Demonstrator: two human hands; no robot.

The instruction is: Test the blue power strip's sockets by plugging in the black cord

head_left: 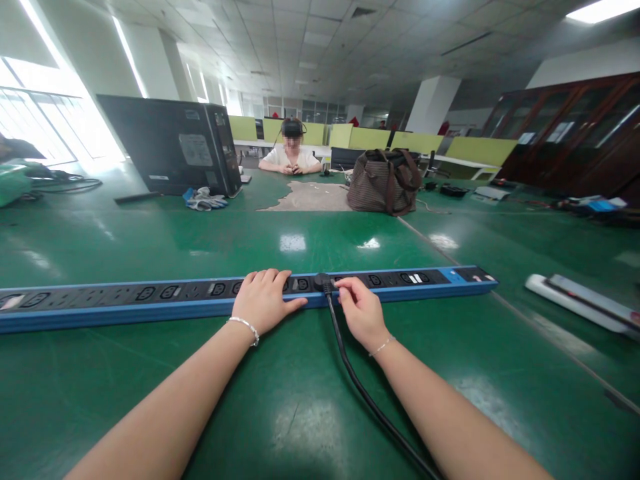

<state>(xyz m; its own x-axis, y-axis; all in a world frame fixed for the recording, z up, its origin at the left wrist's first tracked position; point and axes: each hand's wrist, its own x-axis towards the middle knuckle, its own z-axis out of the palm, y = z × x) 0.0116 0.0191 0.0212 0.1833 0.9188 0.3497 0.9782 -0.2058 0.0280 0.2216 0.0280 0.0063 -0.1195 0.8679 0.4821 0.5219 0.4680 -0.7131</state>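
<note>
The left hand [263, 300] lies loosely spread over the strip [150, 311] on the desk [200, 240]. The right hand [364, 313] curls, nearly closed, beside the plug [323, 283]; contact is unclear. The strip looks stiff, best held by its sides.

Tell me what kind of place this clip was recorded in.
Probably an open-plan office or workshop: yellow-green desk partitions stand beyond the green work surface, a black desktop computer tower sits on it, and glass-fronted wooden cabinets line the right side.
</note>
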